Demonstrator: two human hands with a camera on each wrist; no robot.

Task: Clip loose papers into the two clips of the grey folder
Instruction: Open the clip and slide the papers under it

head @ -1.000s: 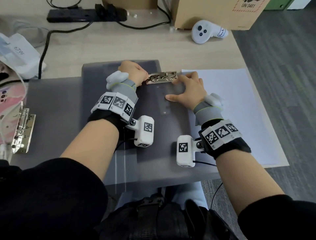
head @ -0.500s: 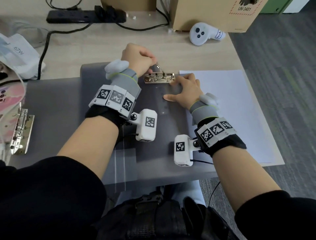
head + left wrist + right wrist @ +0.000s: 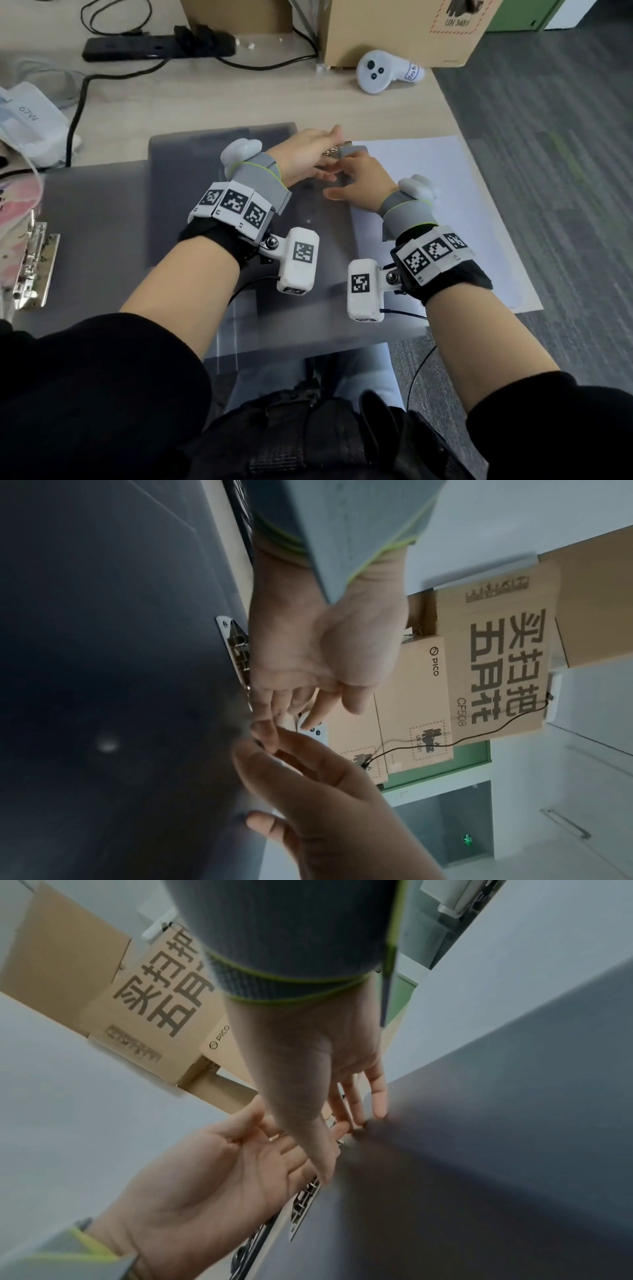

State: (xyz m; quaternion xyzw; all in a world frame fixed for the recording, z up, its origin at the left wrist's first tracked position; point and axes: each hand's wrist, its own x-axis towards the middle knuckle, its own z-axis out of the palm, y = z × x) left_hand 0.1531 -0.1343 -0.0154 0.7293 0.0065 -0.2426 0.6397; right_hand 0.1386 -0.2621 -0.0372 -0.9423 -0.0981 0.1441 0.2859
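Note:
The grey folder lies open on the table, and a sheet of white paper lies flat at its right. A metal clip sits at the folder's top edge; most of it is hidden under my hands. My left hand reaches over the clip with straight, relaxed fingers and an empty palm. My right hand rests just right of it, its straight fingers touching the folder by the clip. A second clip sits on the folder's far left flap.
A white controller and a cardboard box stand at the back right. A black power strip and its cable run along the back left, above a plastic bag. The table ends just right of the paper.
My left hand, which was gripping the clip's raised lever, has let go and now lies open over the clip. The right hand has stayed beside the clip.

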